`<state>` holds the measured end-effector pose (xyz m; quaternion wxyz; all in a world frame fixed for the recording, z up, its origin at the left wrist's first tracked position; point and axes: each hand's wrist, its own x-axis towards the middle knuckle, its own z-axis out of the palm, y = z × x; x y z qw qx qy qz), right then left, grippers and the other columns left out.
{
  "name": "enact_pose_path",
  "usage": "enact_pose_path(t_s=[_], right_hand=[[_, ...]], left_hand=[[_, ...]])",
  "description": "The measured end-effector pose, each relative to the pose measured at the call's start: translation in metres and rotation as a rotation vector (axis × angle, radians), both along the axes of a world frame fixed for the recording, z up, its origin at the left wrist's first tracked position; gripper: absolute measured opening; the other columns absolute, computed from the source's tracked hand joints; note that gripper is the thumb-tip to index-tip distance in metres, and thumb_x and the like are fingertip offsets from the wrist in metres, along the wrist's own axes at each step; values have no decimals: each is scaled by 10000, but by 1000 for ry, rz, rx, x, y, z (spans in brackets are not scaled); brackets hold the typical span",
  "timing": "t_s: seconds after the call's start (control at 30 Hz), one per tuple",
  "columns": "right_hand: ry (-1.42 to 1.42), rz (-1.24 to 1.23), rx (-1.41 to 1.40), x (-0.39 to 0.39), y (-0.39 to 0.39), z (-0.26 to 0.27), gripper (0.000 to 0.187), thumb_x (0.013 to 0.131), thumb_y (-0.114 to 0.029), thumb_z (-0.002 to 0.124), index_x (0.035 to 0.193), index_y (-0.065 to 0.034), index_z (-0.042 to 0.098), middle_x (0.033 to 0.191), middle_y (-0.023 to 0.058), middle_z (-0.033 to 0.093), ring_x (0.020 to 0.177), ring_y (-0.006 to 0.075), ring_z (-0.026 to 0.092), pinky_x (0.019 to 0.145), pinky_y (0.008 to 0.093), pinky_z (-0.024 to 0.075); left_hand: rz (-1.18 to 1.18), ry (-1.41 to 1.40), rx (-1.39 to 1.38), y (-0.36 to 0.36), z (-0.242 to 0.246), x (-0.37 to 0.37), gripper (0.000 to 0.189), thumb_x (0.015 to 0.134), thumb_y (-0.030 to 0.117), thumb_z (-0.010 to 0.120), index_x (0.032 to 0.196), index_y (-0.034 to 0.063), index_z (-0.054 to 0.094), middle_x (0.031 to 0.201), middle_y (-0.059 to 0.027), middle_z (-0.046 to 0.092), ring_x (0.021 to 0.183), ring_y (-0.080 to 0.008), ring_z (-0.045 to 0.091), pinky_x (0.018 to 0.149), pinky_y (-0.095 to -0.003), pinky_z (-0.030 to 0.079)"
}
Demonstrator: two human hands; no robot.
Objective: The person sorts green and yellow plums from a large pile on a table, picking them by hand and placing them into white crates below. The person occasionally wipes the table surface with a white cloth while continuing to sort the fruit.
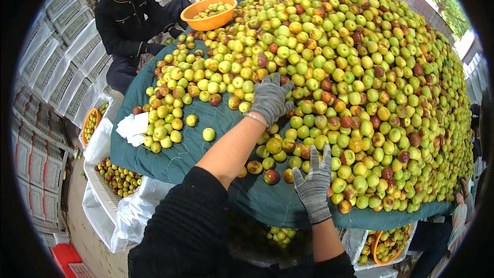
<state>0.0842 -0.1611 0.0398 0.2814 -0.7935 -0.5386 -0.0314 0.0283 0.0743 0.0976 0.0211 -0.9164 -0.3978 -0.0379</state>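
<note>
A large heap of green and reddish-brown jujube fruits (370, 96) covers a padded dark green cloth (254, 200). My left hand (271, 98), in a grey knit glove, rests at the heap's near left side, fingers spread against the fruits. Closer to the cloth's front edge, my right hand (314, 183), gloved alike, has its fingers apart and its fingertips by the lower fruits. Neither hand plainly holds a fruit. Between the hands lie loose fruits, among them a dark red one (272, 177). Whatever is under the palms is hidden.
An orange basin (208, 23) of fruits stands at the back left, near a seated person (129, 27) in dark clothes. White tissue (133, 129) lies on the cloth's left. Below are a plastic-lined crate (104, 197) and another crate (357, 264) with fruits. Stacked crates (69, 58) line the left.
</note>
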Motion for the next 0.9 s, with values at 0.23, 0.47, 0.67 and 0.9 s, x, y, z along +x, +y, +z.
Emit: enact_pose_path(t_s=[0.23, 0.47, 0.67, 0.9], right_hand=[[-135, 238, -143, -10, 35, -5, 674, 769, -435, 625, 1334, -124, 431, 1341, 189, 398, 1253, 356, 368, 1060, 509, 232], [122, 230, 137, 4, 111, 6, 484, 850, -227, 566, 1303, -104, 449, 1361, 186, 387, 1215, 346, 419, 994, 412, 391], [-200, 195, -250, -8, 229, 46, 558, 837, -97, 542, 1361, -208, 387, 1436, 150, 297, 1095, 326, 544, 862, 393, 497], [-131, 146, -496, -18, 264, 70, 511, 779, -238, 684, 1243, -169, 481, 1302, 172, 404, 1045, 341, 569, 867, 412, 499]], left_hand=[[-17, -311, -185, -5, -27, -72, 596, 773, 298, 690, 1291, 105, 468, 1274, -199, 475, 1131, -356, 495, 982, -394, 390], [27, -529, -299, 14, -31, -139, 556, 753, 108, 710, 1256, 50, 481, 1106, -175, 601, 1032, -342, 570, 889, -383, 462], [118, -741, -417, 5, -41, -181, 464, 817, 80, 644, 1257, 49, 501, 1096, -177, 617, 1005, -282, 607, 860, -343, 481], [139, -684, -261, -9, -44, -194, 338, 874, 86, 568, 1209, 50, 545, 946, -131, 657, 852, -216, 633, 751, -318, 498]])
